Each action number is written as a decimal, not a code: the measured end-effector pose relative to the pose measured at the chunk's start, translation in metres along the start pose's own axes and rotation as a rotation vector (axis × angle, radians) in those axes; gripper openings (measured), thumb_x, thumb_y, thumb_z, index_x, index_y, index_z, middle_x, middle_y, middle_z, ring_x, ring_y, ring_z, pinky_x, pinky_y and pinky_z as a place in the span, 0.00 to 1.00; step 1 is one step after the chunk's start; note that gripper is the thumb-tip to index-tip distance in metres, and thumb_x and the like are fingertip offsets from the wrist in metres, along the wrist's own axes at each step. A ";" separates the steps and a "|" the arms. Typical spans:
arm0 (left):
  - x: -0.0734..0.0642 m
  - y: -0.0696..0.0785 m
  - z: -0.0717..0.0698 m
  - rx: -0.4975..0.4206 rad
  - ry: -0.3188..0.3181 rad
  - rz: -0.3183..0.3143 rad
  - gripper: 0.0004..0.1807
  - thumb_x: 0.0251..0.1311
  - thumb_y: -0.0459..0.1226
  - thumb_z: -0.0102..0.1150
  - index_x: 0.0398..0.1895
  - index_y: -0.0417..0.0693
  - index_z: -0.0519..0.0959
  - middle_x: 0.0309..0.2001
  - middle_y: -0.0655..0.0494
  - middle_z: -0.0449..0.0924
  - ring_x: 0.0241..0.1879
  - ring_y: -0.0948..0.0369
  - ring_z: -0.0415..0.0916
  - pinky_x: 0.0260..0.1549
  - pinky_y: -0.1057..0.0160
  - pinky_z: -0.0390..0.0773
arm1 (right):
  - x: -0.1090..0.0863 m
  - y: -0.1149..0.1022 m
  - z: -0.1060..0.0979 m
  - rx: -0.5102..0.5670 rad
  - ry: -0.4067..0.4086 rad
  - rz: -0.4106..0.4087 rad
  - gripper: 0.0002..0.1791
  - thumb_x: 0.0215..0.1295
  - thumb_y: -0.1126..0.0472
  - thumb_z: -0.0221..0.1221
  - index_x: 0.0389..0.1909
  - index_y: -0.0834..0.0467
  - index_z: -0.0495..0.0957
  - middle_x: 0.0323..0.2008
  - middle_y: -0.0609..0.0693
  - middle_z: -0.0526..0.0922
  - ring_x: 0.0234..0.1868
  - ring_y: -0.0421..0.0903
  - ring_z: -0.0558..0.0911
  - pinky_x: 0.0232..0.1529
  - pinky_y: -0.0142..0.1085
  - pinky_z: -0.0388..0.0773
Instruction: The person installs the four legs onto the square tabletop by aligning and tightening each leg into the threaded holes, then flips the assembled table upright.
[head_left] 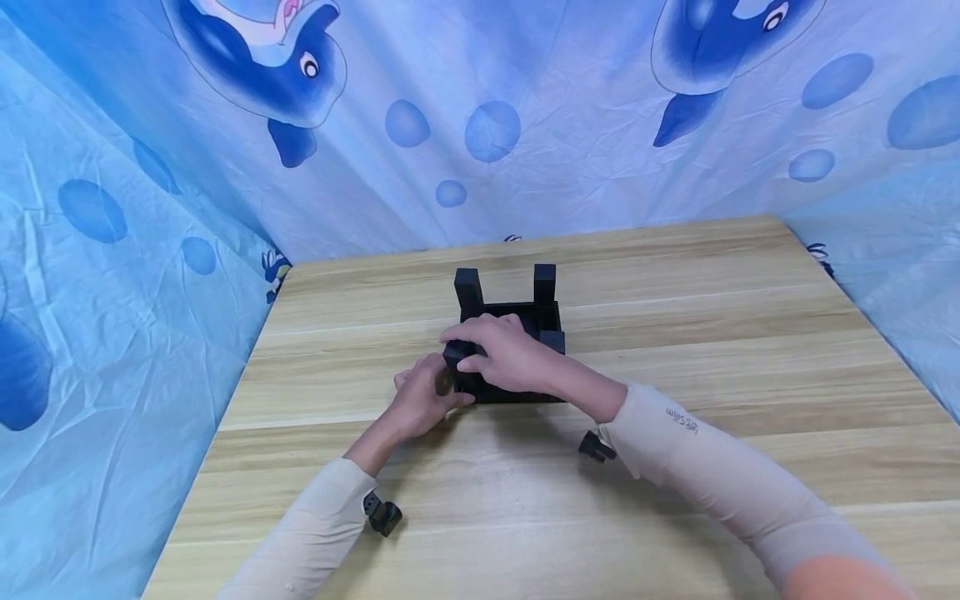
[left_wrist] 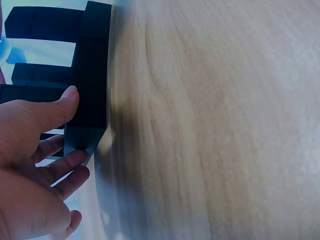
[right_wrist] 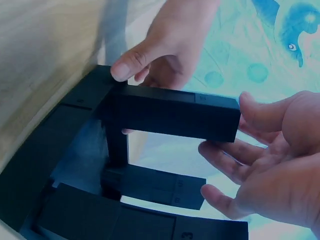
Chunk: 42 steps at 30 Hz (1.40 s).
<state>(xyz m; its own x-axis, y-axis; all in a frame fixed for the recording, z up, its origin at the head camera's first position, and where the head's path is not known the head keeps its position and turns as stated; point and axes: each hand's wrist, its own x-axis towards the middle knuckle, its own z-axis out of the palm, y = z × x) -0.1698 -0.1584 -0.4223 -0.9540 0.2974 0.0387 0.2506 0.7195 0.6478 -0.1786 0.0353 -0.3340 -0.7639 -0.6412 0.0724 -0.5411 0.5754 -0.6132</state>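
A black rectangular tray-like base (head_left: 517,397) sits on the table with square posts standing up at its corners. My left hand (head_left: 422,398) grips the base's near left corner, the thumb on one side wall and fingertips on the adjoining one in the left wrist view. Over the base reaches my right hand (head_left: 513,354), which pinches the top end of the near left post (right_wrist: 175,112) between thumb and fingers. The far left post (head_left: 468,290), far right post (head_left: 545,285) and near right post (head_left: 552,342) stand untouched. My right hand hides part of the base's inside.
Light wood-grain table (head_left: 675,317) lies all round the base. A blue curtain (head_left: 570,167) with dolphin prints hangs behind its back edge and at both sides. Small black devices sit at the left wrist (head_left: 382,514) and the right wrist (head_left: 596,447).
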 end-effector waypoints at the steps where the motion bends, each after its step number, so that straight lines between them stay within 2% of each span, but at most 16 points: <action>1: 0.000 0.000 0.000 0.001 0.000 0.002 0.28 0.49 0.41 0.74 0.56 0.53 0.77 0.53 0.57 0.79 0.55 0.53 0.70 0.48 0.47 0.50 | 0.000 -0.001 -0.001 -0.005 0.006 -0.009 0.21 0.65 0.59 0.60 0.59 0.52 0.75 0.58 0.47 0.77 0.60 0.48 0.71 0.61 0.52 0.55; 3: 0.000 -0.001 0.000 -0.001 -0.002 0.007 0.30 0.49 0.41 0.73 0.58 0.53 0.76 0.55 0.56 0.78 0.57 0.53 0.69 0.47 0.47 0.50 | 0.001 -0.002 -0.002 -0.014 0.026 -0.006 0.16 0.63 0.59 0.62 0.52 0.52 0.78 0.50 0.45 0.80 0.52 0.47 0.74 0.57 0.50 0.57; 5: 0.000 -0.001 0.000 -0.002 -0.003 0.011 0.30 0.49 0.41 0.73 0.58 0.54 0.76 0.56 0.56 0.78 0.57 0.53 0.69 0.47 0.48 0.50 | 0.002 -0.001 -0.001 -0.020 0.040 0.018 0.13 0.62 0.55 0.64 0.46 0.53 0.76 0.43 0.44 0.79 0.45 0.45 0.74 0.53 0.48 0.58; 8: 0.000 -0.001 0.001 -0.004 -0.005 0.004 0.29 0.50 0.41 0.73 0.57 0.54 0.76 0.54 0.57 0.78 0.55 0.53 0.70 0.47 0.48 0.50 | 0.006 0.001 0.003 -0.028 0.049 0.076 0.16 0.62 0.47 0.63 0.39 0.54 0.71 0.33 0.45 0.74 0.35 0.45 0.71 0.48 0.46 0.58; 11: -0.001 -0.001 0.002 -0.004 -0.010 -0.014 0.27 0.50 0.41 0.73 0.55 0.54 0.76 0.51 0.56 0.78 0.53 0.53 0.71 0.47 0.49 0.50 | 0.008 0.003 0.007 -0.034 0.045 0.137 0.21 0.63 0.41 0.59 0.38 0.54 0.67 0.30 0.47 0.71 0.32 0.45 0.70 0.46 0.44 0.58; 13: -0.001 -0.001 0.002 -0.006 -0.010 -0.023 0.25 0.50 0.41 0.73 0.53 0.53 0.77 0.49 0.56 0.78 0.52 0.53 0.72 0.47 0.49 0.50 | 0.008 0.003 0.008 -0.035 0.040 0.160 0.23 0.63 0.39 0.58 0.39 0.55 0.66 0.31 0.49 0.71 0.34 0.47 0.70 0.46 0.44 0.58; 15: -0.001 -0.001 0.002 -0.005 -0.007 -0.025 0.23 0.49 0.41 0.73 0.50 0.53 0.77 0.46 0.57 0.78 0.50 0.54 0.72 0.47 0.49 0.50 | 0.007 0.003 0.008 -0.028 0.031 0.161 0.24 0.63 0.40 0.58 0.45 0.56 0.68 0.39 0.49 0.74 0.42 0.47 0.72 0.49 0.45 0.59; 19: 0.000 -0.001 0.002 -0.001 -0.003 -0.023 0.21 0.49 0.42 0.73 0.46 0.51 0.77 0.42 0.58 0.78 0.46 0.54 0.72 0.47 0.49 0.50 | 0.002 0.000 0.004 -0.019 -0.009 0.104 0.28 0.66 0.47 0.58 0.63 0.53 0.68 0.60 0.49 0.71 0.62 0.48 0.66 0.60 0.51 0.56; 21: 0.000 -0.002 0.002 -0.001 -0.003 -0.022 0.23 0.49 0.41 0.74 0.49 0.50 0.77 0.44 0.58 0.78 0.48 0.54 0.72 0.47 0.48 0.50 | 0.000 -0.001 0.001 -0.019 -0.020 0.069 0.27 0.67 0.52 0.58 0.66 0.51 0.68 0.63 0.49 0.70 0.66 0.49 0.64 0.62 0.53 0.54; 24: 0.000 -0.002 0.002 -0.011 -0.007 -0.019 0.28 0.50 0.41 0.73 0.56 0.51 0.76 0.51 0.57 0.78 0.54 0.53 0.70 0.48 0.48 0.49 | 0.000 -0.002 0.000 -0.020 -0.002 0.048 0.21 0.67 0.56 0.58 0.60 0.52 0.73 0.59 0.48 0.75 0.64 0.48 0.67 0.61 0.52 0.55; 28: -0.001 -0.002 0.002 -0.023 -0.010 -0.013 0.30 0.50 0.40 0.73 0.59 0.53 0.75 0.55 0.56 0.78 0.56 0.52 0.69 0.48 0.47 0.49 | 0.004 -0.002 0.003 -0.062 0.055 0.063 0.15 0.65 0.53 0.60 0.50 0.53 0.75 0.48 0.45 0.78 0.54 0.47 0.72 0.56 0.49 0.58; 34: -0.002 -0.001 0.003 -0.026 0.006 -0.016 0.26 0.49 0.40 0.73 0.53 0.51 0.76 0.48 0.54 0.78 0.52 0.50 0.72 0.48 0.47 0.50 | 0.012 0.000 0.013 -0.170 0.109 0.111 0.22 0.61 0.40 0.60 0.41 0.54 0.69 0.33 0.44 0.74 0.38 0.45 0.72 0.49 0.45 0.60; 37: -0.002 -0.001 0.003 -0.026 0.015 -0.014 0.26 0.48 0.40 0.74 0.52 0.50 0.76 0.46 0.53 0.77 0.51 0.50 0.73 0.48 0.47 0.50 | 0.013 0.001 0.013 -0.184 0.101 0.115 0.25 0.61 0.38 0.59 0.43 0.55 0.69 0.34 0.45 0.75 0.38 0.45 0.73 0.49 0.46 0.61; 42: -0.001 -0.003 0.003 -0.010 0.002 -0.010 0.25 0.50 0.41 0.73 0.52 0.51 0.77 0.50 0.56 0.78 0.53 0.52 0.71 0.48 0.47 0.50 | 0.008 0.000 0.005 -0.166 0.035 0.084 0.28 0.64 0.44 0.59 0.62 0.50 0.69 0.53 0.50 0.76 0.56 0.50 0.70 0.56 0.52 0.57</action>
<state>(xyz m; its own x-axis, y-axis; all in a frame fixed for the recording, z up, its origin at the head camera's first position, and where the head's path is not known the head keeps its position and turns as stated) -0.1688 -0.1589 -0.4264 -0.9568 0.2887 0.0339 0.2392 0.7158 0.6560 -0.1831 0.0280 -0.3372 -0.8188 -0.5713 0.0558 -0.5236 0.7036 -0.4805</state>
